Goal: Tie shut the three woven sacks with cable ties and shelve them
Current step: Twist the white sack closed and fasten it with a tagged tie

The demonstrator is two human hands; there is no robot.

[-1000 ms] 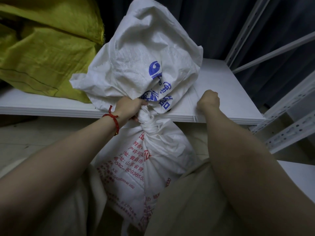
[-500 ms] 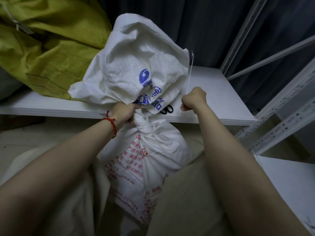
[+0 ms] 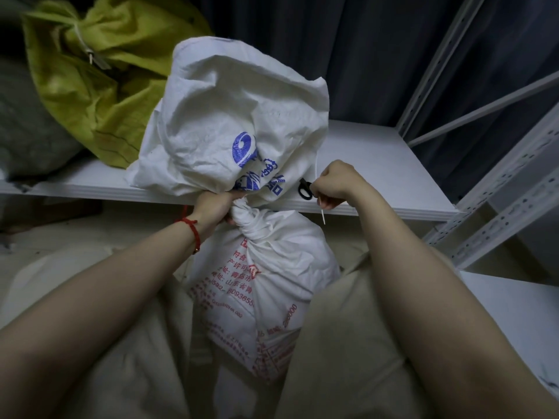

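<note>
A white woven sack [image 3: 266,285] with red and blue print stands between my knees, its gathered top flopping onto the shelf edge. My left hand [image 3: 213,207] grips the twisted neck of this sack. My right hand [image 3: 335,184] pinches a thin white cable tie [image 3: 323,214], whose end pokes down below the fist, just right of the neck. A yellow-green sack [image 3: 99,86] lies on the white shelf [image 3: 378,164] at the back left, its neck bound with a tie. A grey-green sack [image 3: 27,128] lies left of it.
Black-handled scissors [image 3: 304,189] lie on the shelf beside my right hand, partly hidden by the white sack. White perforated shelf uprights [image 3: 499,201] stand at the right, with a lower shelf board [image 3: 514,316] beneath. A dark curtain hangs behind the shelf.
My right hand lifted the cable tie off the shelf and brought it toward the sack's neck. The left hand kept its grip on the neck.
</note>
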